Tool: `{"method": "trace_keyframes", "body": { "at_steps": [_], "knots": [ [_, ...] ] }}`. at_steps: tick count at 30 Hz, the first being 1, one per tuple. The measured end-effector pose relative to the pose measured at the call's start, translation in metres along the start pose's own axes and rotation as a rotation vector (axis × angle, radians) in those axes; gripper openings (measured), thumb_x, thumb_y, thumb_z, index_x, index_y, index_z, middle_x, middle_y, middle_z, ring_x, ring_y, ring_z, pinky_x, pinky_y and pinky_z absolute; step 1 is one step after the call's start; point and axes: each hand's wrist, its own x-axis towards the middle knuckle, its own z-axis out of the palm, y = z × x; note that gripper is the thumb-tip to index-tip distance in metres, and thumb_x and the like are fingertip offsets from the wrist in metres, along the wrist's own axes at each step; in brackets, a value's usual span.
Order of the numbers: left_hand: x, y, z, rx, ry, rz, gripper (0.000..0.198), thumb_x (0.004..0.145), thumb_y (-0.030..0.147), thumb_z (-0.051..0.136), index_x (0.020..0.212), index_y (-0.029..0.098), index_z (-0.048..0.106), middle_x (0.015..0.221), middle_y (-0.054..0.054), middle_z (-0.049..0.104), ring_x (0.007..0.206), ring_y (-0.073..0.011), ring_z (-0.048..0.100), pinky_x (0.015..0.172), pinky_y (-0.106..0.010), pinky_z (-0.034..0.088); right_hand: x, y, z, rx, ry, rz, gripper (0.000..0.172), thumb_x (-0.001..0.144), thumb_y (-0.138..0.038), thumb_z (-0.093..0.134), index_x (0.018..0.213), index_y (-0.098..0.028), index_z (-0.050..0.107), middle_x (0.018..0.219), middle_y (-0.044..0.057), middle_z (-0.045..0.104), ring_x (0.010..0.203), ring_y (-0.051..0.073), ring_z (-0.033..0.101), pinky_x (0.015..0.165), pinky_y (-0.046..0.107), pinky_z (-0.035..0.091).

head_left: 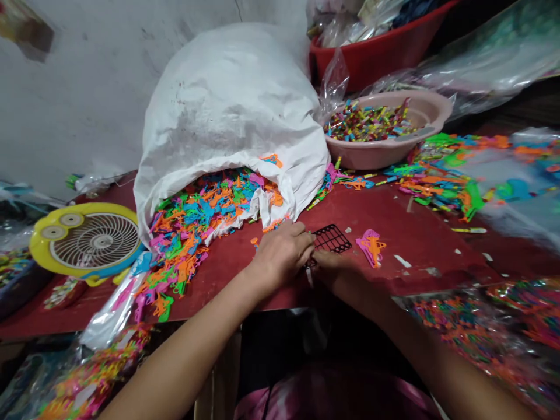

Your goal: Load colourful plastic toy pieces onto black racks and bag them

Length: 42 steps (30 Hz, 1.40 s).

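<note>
My left hand rests knuckles-up on the red table, fingers curled against the near edge of a small black plastic grid. My right hand lies just below it, fingers closed at the grid's near corner. A pink and orange toy piece lies right of the grid. Behind my hands a white sack spills a heap of small colourful plastic pieces onto the table.
A pink basin of colourful bits stands at the back right, a red tub behind it. Loose pieces and clear plastic bags lie at the right. A yellow fan sits at the left.
</note>
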Motion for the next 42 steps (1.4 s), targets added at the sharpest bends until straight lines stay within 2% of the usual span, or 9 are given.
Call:
{"method": "trace_keyframes", "body": {
  "at_steps": [4, 7, 11, 15, 18, 23, 27, 37, 42],
  "knots": [
    [-0.003, -0.001, -0.006, 0.028, -0.044, -0.021, 0.021, 0.095, 0.028, 0.047, 0.088, 0.021, 0.065, 0.086, -0.004, 0.060, 0.080, -0.0183, 0.054, 0.065, -0.029, 0.042, -0.015, 0.001, -0.004, -0.010, 0.019, 0.116, 0.026, 0.096, -0.027, 0.043, 0.098, -0.020, 0.068, 0.093, 0.006, 0.071, 0.084, 0.019, 0.066, 0.075, 0.030, 0.049],
    [-0.011, -0.003, -0.009, 0.069, -0.080, -0.063, 0.017, 0.090, 0.023, 0.051, 0.102, 0.020, 0.064, 0.092, -0.006, 0.060, 0.083, -0.0214, 0.054, 0.069, -0.033, 0.045, -0.021, 0.000, -0.002, -0.106, 0.076, 0.141, 0.028, 0.096, -0.023, 0.044, 0.111, -0.019, 0.067, 0.103, 0.008, 0.070, 0.086, 0.019, 0.066, 0.077, 0.031, 0.051],
    [-0.030, -0.007, -0.009, 0.087, -0.080, -0.094, 0.037, 0.087, 0.019, 0.054, 0.124, 0.020, 0.058, 0.098, -0.008, 0.061, 0.089, -0.0244, 0.052, 0.076, -0.038, 0.047, -0.014, -0.004, 0.005, -0.196, 0.151, 0.043, 0.027, 0.095, -0.021, 0.046, 0.111, -0.018, 0.067, 0.106, 0.009, 0.069, 0.098, 0.022, 0.063, 0.087, 0.036, 0.049],
    [-0.048, -0.013, -0.004, 0.042, 0.024, -0.154, 0.040, 0.090, 0.019, 0.054, 0.130, 0.023, 0.054, 0.098, -0.007, 0.062, 0.090, -0.0239, 0.053, 0.080, -0.039, 0.045, -0.005, 0.002, 0.029, -0.281, 0.140, -0.118, 0.029, 0.093, -0.018, 0.048, 0.118, -0.019, 0.064, 0.127, 0.008, 0.064, 0.128, 0.027, 0.048, 0.108, 0.045, 0.036],
    [-0.056, -0.017, 0.004, 0.009, 0.141, -0.201, 0.044, 0.090, 0.019, 0.059, 0.133, 0.023, 0.049, 0.103, -0.008, 0.063, 0.094, -0.0228, 0.054, 0.084, -0.039, 0.044, -0.007, 0.010, 0.051, -0.315, 0.071, -0.135, 0.035, 0.094, -0.019, 0.047, 0.126, -0.020, 0.060, 0.137, 0.008, 0.058, 0.137, 0.029, 0.040, 0.114, 0.049, 0.028],
    [-0.058, -0.016, 0.017, 0.143, 0.254, -0.328, 0.037, 0.086, 0.025, 0.066, 0.121, 0.020, 0.054, 0.109, -0.010, 0.064, 0.102, -0.0262, 0.056, 0.091, -0.044, 0.040, -0.015, 0.016, 0.059, -0.289, 0.104, -0.195, 0.042, 0.095, -0.017, 0.042, 0.136, -0.019, 0.053, 0.142, 0.007, 0.054, 0.143, 0.027, 0.030, 0.115, 0.050, 0.028],
    [-0.055, -0.014, 0.021, 0.228, 0.239, -0.322, 0.019, 0.087, 0.025, 0.065, 0.103, 0.019, 0.057, 0.100, -0.009, 0.066, 0.089, -0.0232, 0.058, 0.084, -0.041, 0.039, -0.015, 0.015, 0.053, -0.301, 0.096, -0.215, 0.045, 0.094, -0.016, 0.040, 0.138, -0.016, 0.051, 0.141, 0.008, 0.055, 0.143, 0.027, 0.030, 0.114, 0.049, 0.029],
    [-0.056, -0.014, 0.030, 0.305, 0.119, -0.321, 0.016, 0.092, 0.014, 0.054, 0.107, 0.019, 0.056, 0.106, -0.009, 0.067, 0.088, -0.0217, 0.058, 0.080, -0.038, 0.038, -0.014, 0.015, 0.042, -0.276, 0.022, -0.203, 0.046, 0.094, -0.021, 0.043, 0.139, -0.016, 0.052, 0.144, 0.007, 0.054, 0.143, 0.025, 0.031, 0.113, 0.047, 0.032],
    [-0.058, -0.014, 0.034, 0.329, 0.160, -0.317, 0.012, 0.091, 0.015, 0.055, 0.103, 0.018, 0.057, 0.101, -0.008, 0.067, 0.087, -0.0229, 0.057, 0.078, -0.038, 0.038, -0.011, 0.012, 0.046, -0.296, 0.133, -0.240, 0.040, 0.095, -0.019, 0.042, 0.132, -0.018, 0.058, 0.137, 0.005, 0.059, 0.139, 0.025, 0.038, 0.112, 0.047, 0.036]
  ]
}}
